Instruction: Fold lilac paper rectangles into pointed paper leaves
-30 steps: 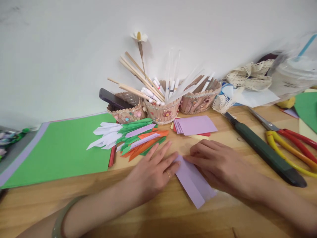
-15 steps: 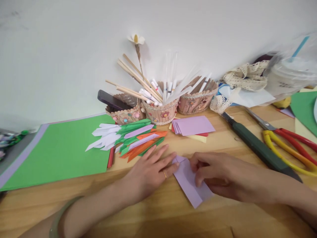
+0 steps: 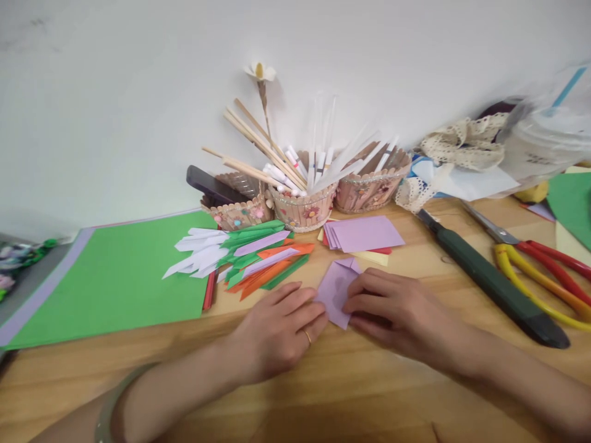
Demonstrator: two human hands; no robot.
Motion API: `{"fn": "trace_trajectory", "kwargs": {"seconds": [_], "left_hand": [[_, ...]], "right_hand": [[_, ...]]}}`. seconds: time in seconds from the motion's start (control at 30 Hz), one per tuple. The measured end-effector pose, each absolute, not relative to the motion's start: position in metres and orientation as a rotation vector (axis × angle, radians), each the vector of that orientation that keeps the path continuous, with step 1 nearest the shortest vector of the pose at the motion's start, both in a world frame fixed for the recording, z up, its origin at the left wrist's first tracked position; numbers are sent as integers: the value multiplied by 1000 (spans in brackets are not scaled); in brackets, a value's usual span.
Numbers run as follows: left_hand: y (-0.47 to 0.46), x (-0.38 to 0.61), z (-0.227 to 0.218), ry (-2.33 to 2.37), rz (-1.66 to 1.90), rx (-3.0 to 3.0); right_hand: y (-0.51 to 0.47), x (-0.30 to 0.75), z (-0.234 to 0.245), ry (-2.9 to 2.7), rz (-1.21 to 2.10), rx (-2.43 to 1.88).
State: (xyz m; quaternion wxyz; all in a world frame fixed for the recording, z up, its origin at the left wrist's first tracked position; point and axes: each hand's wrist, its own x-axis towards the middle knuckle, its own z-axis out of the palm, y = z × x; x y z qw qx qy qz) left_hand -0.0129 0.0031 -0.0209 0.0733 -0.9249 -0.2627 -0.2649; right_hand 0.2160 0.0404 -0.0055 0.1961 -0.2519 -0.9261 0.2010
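A small purple paper (image 3: pixel 335 286) with folded corners at its top lies between my two hands on the wooden table. My left hand (image 3: pixel 282 326), with a ring on one finger, has its fingers together and closed on the paper's left edge. On the opposite side, my right hand (image 3: pixel 397 311) pinches the right edge, its thumb partly hidden. Just behind the paper lies a stack of purple paper pieces (image 3: pixel 369 234), with red and yellow ones under it. Folded paper strips (image 3: pixel 258 261) in white, green, orange and purple are heaped behind my left hand.
Green sheets (image 3: pixel 115 277) cover the left side. Decorated baskets (image 3: pixel 305 209) with sticks and pens stand against the wall. At right lie a dark green tool (image 3: pixel 489 271) and scissors (image 3: pixel 530 258) with red and yellow handles. A plastic cup (image 3: pixel 549 135) and lace (image 3: pixel 466 144) are behind them.
The purple paper has turned and moved away from me, its folded end now higher up. My right hand has shifted to its right edge; my left hand has moved to its lower left.
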Motion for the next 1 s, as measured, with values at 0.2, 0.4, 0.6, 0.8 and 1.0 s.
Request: {"fn": "trace_trajectory", "kwargs": {"seconds": [0.2,0.4,0.6,0.8,1.0], "left_hand": [[3,-14,-21,-776,-793,-2768],[2,-11,-18,-794,-844,-2782],[1,-10,-19,-829,-842,-2798],[1,-9,-21,-844,-882,-2808],[1,-9,-21,-847,-889,-2807]], "right_hand": [[39,214,-3,-2585,586,-743],[32,205,-7,-2492,635,-963],[28,200,-7,-2495,599,-1089],[30,198,-8,-2528,587,-1078],[28,195,-10,-2499,574,-1130]]}}
